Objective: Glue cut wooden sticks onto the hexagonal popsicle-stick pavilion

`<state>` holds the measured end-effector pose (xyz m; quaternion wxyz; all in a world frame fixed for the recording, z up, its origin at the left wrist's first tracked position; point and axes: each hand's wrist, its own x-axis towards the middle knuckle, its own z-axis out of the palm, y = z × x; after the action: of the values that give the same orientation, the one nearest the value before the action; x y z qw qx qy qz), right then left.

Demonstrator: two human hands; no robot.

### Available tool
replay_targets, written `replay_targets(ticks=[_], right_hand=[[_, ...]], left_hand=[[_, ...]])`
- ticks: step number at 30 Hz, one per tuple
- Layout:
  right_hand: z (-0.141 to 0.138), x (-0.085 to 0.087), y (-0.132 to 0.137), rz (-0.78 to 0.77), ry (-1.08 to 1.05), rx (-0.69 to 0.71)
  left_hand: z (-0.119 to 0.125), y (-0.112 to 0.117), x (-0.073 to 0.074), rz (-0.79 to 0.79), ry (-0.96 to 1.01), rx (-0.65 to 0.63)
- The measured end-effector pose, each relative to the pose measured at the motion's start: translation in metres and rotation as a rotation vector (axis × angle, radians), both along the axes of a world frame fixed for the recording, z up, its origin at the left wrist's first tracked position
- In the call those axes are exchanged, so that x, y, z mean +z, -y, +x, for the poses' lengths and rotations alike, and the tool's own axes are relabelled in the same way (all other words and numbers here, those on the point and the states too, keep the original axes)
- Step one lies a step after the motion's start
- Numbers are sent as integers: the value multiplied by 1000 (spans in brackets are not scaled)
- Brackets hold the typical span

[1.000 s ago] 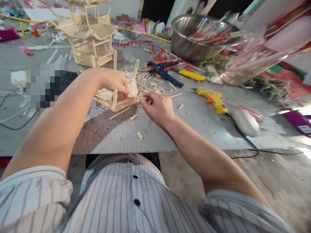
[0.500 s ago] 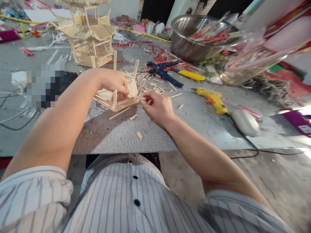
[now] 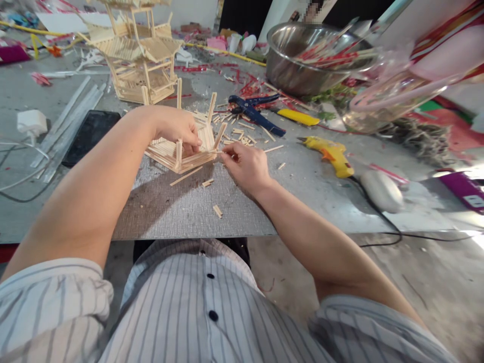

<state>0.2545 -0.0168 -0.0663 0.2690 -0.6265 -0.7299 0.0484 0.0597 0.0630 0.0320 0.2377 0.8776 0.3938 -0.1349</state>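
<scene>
A small wooden-stick frame [image 3: 192, 148] with upright posts lies on the grey table [image 3: 181, 206] in front of me. My left hand [image 3: 177, 128] is closed on its near side, fingers curled over one short post. My right hand [image 3: 245, 164] sits just right of the frame, thumb and fingers pinched on a thin wooden stick at the frame's right corner. Cut stick pieces [image 3: 217, 210] lie scattered around both hands.
A tall stick pagoda model [image 3: 138, 55] stands behind. Blue cutters [image 3: 255, 112], a yellow glue gun [image 3: 333, 154] with its cable, a steel bowl [image 3: 302, 58], a phone [image 3: 91, 136] and a white charger [image 3: 32, 122] surround the work spot.
My right hand has shifted slightly up and left toward the frame's corner. The left hand and the frame have stayed put.
</scene>
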Motion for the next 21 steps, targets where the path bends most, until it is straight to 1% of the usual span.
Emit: replay_targets(ticks=[9,13,16,18,21], right_hand=[[-2,0,0,21,33,-31],[-3,1,0,15,45,-51],[-3,1,1,-3,62,-60],[-3,1,1,8,68,-52],[-3,-1,1,42,83,-42]], left_hand=[[-1,-10,-8,-65,-20,49],[-3,-9,-7,-55,27,6],[-3,-8,-6,-53,33,1],[-3,-7,-5,-58,33,6],[0,-5,-5,-46,27,63]])
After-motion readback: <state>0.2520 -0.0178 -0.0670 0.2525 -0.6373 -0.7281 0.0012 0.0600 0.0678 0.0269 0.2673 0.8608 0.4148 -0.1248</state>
